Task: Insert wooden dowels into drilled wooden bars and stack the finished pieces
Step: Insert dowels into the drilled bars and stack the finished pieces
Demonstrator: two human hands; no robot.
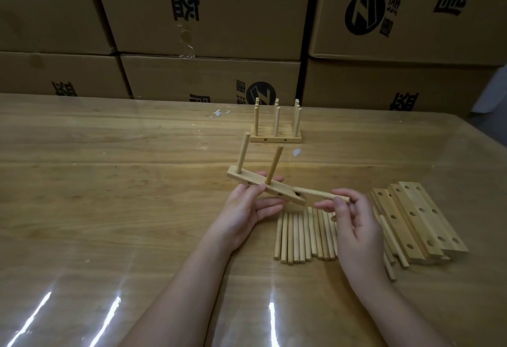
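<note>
Above the table's (137, 182) middle, the left hand (244, 209) grips the bar (290, 191), two dowels (242, 154) standing in it; the right hand (356, 223) pinches a third dowel (315, 194) at the bar's free end; entering slanted, it may jam.

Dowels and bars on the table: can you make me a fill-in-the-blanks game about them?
The bar in the left hand has ___ upright dowels in it.
The right hand pinches ___ more dowel.
The stack of empty bars lies to the ___ of the loose dowels.
Missing words: two; one; right.
</note>
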